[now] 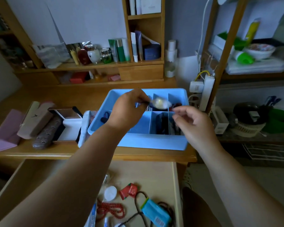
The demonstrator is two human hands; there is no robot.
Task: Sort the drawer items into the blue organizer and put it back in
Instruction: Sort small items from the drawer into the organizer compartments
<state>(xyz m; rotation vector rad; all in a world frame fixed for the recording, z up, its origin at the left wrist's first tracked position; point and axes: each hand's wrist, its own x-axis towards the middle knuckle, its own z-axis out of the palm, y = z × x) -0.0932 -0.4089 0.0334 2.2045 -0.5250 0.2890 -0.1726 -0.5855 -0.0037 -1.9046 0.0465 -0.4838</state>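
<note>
Pale packet [161, 103] beside left hand [128, 110]

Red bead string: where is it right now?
In the open drawer, bottom centre of the head view, between the white round lid and blue pouch: red bead string.

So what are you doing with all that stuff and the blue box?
A person is sorting little things from an open drawer into the blue organizer on the desk. The left hand pinches a small pale, shiny item over the back compartments, and the right hand hovers beside it, holding nothing. Some compartments already hold things. Red beads, a white cap and a blue pouch wait in the drawer.
</note>
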